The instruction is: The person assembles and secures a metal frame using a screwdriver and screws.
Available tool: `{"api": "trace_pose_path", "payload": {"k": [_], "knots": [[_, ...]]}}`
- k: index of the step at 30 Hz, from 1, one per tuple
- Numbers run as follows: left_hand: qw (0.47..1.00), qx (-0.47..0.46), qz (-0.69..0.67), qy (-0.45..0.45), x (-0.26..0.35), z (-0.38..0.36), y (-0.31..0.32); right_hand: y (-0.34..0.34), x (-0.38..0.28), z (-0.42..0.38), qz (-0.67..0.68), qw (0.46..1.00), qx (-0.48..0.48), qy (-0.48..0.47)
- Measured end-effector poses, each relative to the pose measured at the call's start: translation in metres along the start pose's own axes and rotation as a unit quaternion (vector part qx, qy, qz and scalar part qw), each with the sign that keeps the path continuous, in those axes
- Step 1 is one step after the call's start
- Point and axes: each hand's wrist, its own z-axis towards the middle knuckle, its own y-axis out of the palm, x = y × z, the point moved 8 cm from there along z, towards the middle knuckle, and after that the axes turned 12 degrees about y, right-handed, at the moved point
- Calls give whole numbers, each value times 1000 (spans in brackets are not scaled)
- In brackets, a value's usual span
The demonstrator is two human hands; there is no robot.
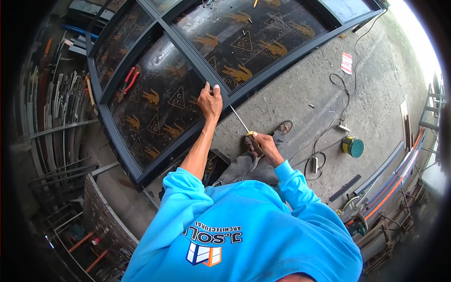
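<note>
A screwdriver (242, 120) with a yellow handle is in my right hand (266, 146), its fingers closed round the handle. Its shaft points up and left, and the tip meets the outer side of a dark grey metal frame (282, 60) near a crossbar joint. My left hand (210, 102) is at that joint, fingers curled against the crossbar (188, 58). Dark panels (176, 96) with gold crocodile prints show within the frame's openings. Red-handled pliers (128, 83) lie on the left panel.
Several screws (208, 3) lie on the upper panel. Over the concrete floor run black cables (348, 89), beside a green-lidded tub (353, 146) and a red-and-white paper (346, 63). Long metal profiles (58, 94) are stacked at left; more strips (393, 174) lie at right.
</note>
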Motion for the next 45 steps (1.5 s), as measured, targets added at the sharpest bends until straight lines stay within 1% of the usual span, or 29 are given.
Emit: {"api": "trace_pose_path", "payload": {"k": [1, 2, 3, 6, 8, 10, 11, 12, 13, 14, 15, 16, 17, 18, 20, 21, 22, 23, 25, 26, 28, 32, 34, 38, 40, 41, 43, 44, 45], "knots": [[999, -26, -20, -35, -3, -4, 4, -5, -2, -2, 0, 1000, 1, 0], [1000, -3, -17, -4, 2, -4, 2, 3, 0, -2, 113, 987, -100, 54], [1000, -4, -17, -3, 0, -5, 3, 15, 2, -7, 225, 947, -201, 110], [999, -10, -39, 1, 2, -3, 2, 19, 3, -10, 225, 931, -252, 134], [993, -75, -70, -58, 2, -2, 6, 23, 4, -11, 235, 922, -279, 134], [996, -49, -73, -28, -3, -2, 9, 10, 2, -5, 76, 992, -92, 28], [997, -25, -77, 0, -4, 0, 11, 13, 10, -1, 74, 993, -93, 24], [996, -51, -68, -29, 2, 0, 9, -13, -6, -6, -134, 964, 151, -175], [996, -52, -70, -25, 6, -1, 7, -5, -33, -44, -321, 796, 376, -348], [996, -76, -15, -40, 9, 0, 7, 6, -43, -62, -349, 739, 417, -398], [993, -102, 39, -51, 12, -2, 7, 12, -38, -58, -386, 733, 417, -375], [993, -106, 54, -26, 7, -3, 11, 14, -36, -55, -418, 717, 428, -357], [996, -75, 39, 10, 2, -4, 13, 12, -28, -46, -394, 762, 390, -336], [997, -47, 47, 44, 0, -3, 15, 11, -26, -44, -370, 775, 379, -344], [998, -65, 0, 10, 2, -2, 15, 4, -24, -33, -330, 843, 318, -280], [998, -53, -10, 12, -1, -1, 17, -6, -14, -12, -297, 888, 270, -224], [998, -56, 9, 1, 2, -1, 15, -8, 6, 10, -167, 979, 100, -60], [998, -55, 23, 16, 6, -1, 14, -1, 4, 8, -83, 995, 12, -55], [997, -52, 39, 35, 3, -2, 15, 1, 11, 10, 40, 998, -20, 34], [997, -54, 42, 27, -1, -3, 15, 0, 9, 8, 40, 999, -20, 29], [997, -62, 46, 12, 12, -4, 10, 15, 10, 1, 160, 969, -173, 79], [996, -63, 61, -4, 7, -2, 12, 7, 14, 12, 109, 971, -198, 81], [996, -64, 55, -16, 7, -2, 11, 4, 3, -1, 66, 989, -109, 70], [996, -57, 57, -37, 15, -3, 8, 0, 3, 3, 25, 994, -96, 36], [991, -88, 71, -69, 23, -6, 4, -5, 8, 17, -1, 997, -71, 15], [988, -107, 82, -77, 16, -4, 11, -8, 11, 23, -24, 998, -51, -4], [980, -151, 84, -100, -19, 5, 33, -9, 2, -2, -60, 998, -16, 19], [980, -150, 79, -101, -16, 4, 33, -13, 1, -1, -60, 998, 8, -5], [981, -156, 58, -99, -14, 5, 32, -18, -2, -5, -109, 994, 1, -7]]}}
